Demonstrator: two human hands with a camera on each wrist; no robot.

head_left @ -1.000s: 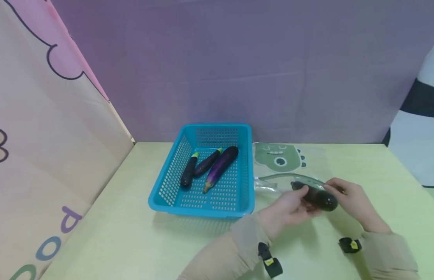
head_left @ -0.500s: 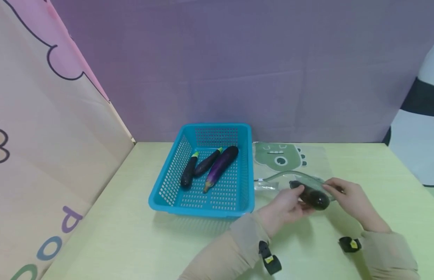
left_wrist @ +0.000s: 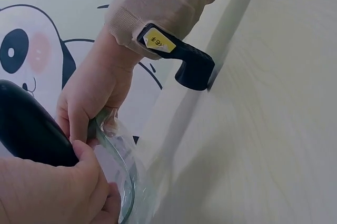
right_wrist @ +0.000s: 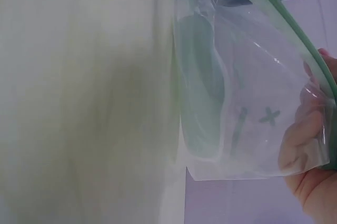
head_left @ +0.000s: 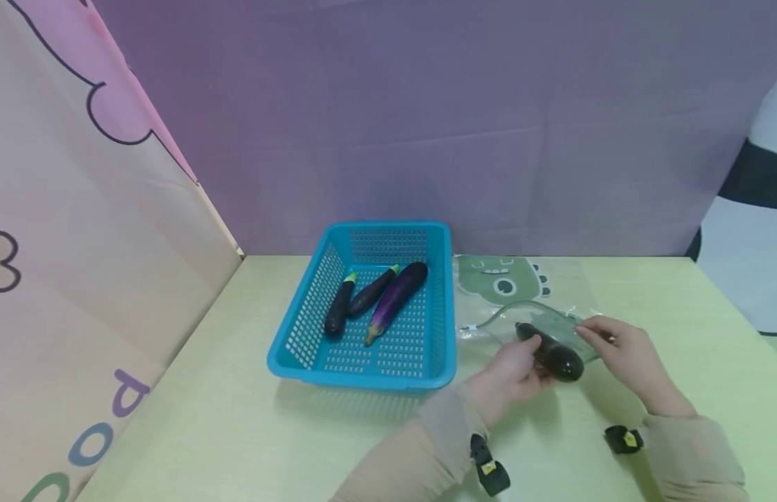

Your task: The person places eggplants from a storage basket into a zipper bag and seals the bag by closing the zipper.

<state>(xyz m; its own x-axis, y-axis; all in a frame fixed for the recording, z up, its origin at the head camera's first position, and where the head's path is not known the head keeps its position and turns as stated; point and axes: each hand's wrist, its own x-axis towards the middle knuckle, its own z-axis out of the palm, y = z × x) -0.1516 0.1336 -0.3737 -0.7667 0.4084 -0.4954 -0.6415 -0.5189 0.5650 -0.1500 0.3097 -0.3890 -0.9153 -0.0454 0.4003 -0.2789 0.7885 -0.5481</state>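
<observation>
A dark, glossy eggplant [head_left: 562, 361] lies across my left hand [head_left: 510, 373], gripped with the thumb on top and fingers beneath. In the left wrist view its rounded black body [left_wrist: 31, 129] sticks out past the thumb. My right hand [head_left: 629, 359] pinches the edge of a clear zip bag [head_left: 504, 282] with a green zipper strip and a green cartoon print. The bag's mouth gapes beside the eggplant, its strip bowed upward. Up close in the right wrist view, the clear bag wall [right_wrist: 247, 66] hangs over the table's edge region.
Left of the hands stands a blue perforated basket [head_left: 363, 381]. Inside it lie two small dark eggplants [head_left: 339, 307] with green stem ends and one longer purple eggplant [head_left: 397, 300]. A purple backdrop [head_left: 394, 125] rises behind the pale table [head_left: 206, 404], with a printed cloth at the left.
The bag's green strip bows higher and its mouth gapes wider. My left hand has drawn the eggplant slightly left, away from my right fingers. The right hand stays almost in place.
</observation>
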